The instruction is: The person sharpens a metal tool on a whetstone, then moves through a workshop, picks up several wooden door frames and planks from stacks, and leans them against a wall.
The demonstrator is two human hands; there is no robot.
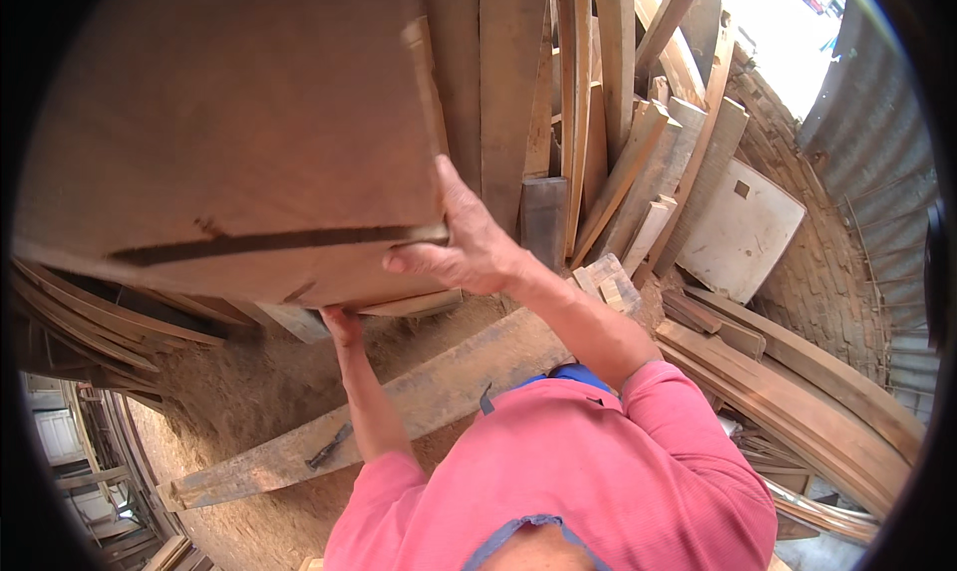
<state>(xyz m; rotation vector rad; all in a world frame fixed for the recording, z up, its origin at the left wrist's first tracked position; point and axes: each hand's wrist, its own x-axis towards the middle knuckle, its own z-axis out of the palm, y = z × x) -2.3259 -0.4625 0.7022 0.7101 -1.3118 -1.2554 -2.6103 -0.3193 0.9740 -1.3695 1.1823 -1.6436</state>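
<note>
The wooden board (229,133) is lifted clear of the sawdust floor (249,392), not yet set down. Its corner is clasped by the right hand (469,247); its underside is propped by the left hand (341,324), whose grip cannot be told.

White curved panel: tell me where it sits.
In the head view, the white curved panel leans at upper right against the brick wall, just right of the stacked planks.

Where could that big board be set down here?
The bare sawdust floor left of the long plank looks free. Right of it, stacked timbers and leaning planks crowd everything beside the wooden board.
</note>
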